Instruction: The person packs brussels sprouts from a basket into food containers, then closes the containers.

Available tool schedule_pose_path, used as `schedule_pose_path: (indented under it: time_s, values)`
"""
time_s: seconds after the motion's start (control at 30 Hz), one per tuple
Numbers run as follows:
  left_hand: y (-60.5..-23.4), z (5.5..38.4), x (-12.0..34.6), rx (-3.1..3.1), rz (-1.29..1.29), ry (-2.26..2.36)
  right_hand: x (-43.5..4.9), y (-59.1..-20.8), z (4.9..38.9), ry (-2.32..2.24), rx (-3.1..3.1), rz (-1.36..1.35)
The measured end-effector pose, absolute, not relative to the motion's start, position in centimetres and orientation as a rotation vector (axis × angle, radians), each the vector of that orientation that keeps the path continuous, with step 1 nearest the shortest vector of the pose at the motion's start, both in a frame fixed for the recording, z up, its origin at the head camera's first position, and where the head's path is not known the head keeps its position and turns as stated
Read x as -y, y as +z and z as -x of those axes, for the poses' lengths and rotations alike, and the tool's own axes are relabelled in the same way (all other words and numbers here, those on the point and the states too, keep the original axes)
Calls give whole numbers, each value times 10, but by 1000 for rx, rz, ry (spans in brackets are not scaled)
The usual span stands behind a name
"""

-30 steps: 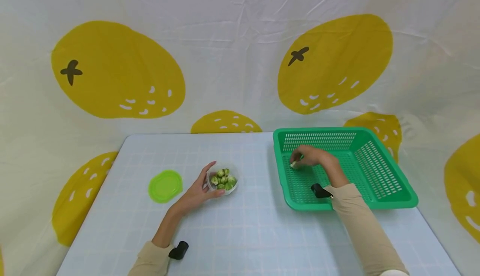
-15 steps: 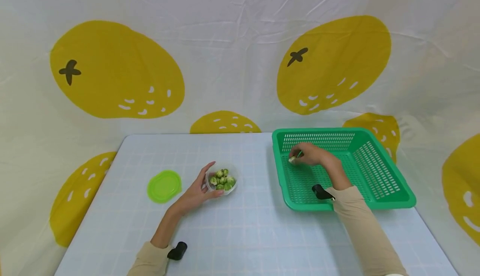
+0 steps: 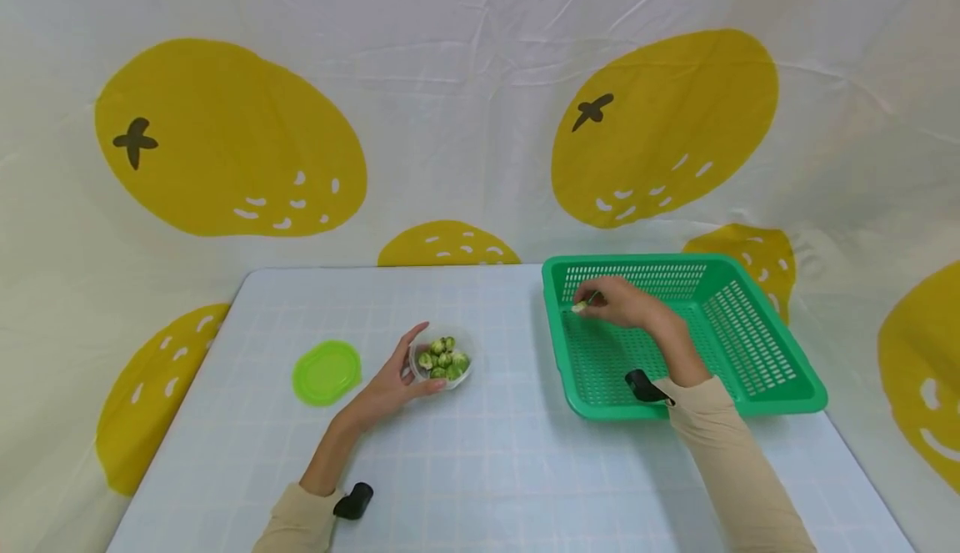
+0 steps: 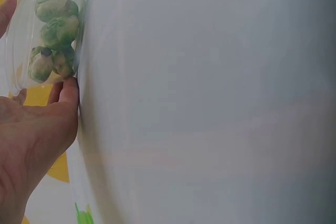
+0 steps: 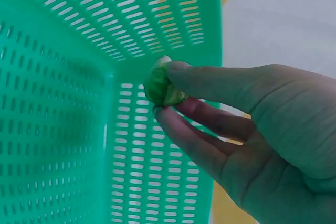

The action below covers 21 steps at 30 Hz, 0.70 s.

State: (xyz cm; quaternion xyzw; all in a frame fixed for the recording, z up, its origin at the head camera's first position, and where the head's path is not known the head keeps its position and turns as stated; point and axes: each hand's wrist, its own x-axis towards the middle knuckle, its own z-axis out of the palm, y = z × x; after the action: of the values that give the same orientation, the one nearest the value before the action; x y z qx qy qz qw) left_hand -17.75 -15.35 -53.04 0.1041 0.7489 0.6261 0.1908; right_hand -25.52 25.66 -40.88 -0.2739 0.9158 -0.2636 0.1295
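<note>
Between thumb and fingers, my right hand (image 3: pixel 618 301) pinches a Brussels sprout (image 5: pixel 159 83) above the floor of the green plastic basket (image 3: pixel 757 409), near its back left corner. The sprout is green with a pale stem end. My left hand (image 3: pixel 390 386) grips a clear plastic container (image 4: pixel 30 35) around its side, thumb at the near side and fingers at the far side. Several Brussels sprouts (image 3: pixel 444 359) lie inside it. In the left wrist view the container stands upright on the table, seen from the side.
A bright green lid (image 3: pixel 327 373) lies flat on the table, left of the container. The table (image 3: pixel 480 470) has a pale checked cover. Behind it hangs a white cloth (image 3: pixel 450 119) printed with large yellow fruit.
My right hand has risen and moved toward the back left corner of the basket with the Brussels sprout in it. The left hand stays on the container.
</note>
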Motion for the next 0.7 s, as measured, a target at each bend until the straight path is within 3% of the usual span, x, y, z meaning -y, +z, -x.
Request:
schedule_pose_path:
  time_s: [0.7]
  values:
    - [-528,178,154,-2092,-279,1758,-238,-383,235,-871,-2798,959]
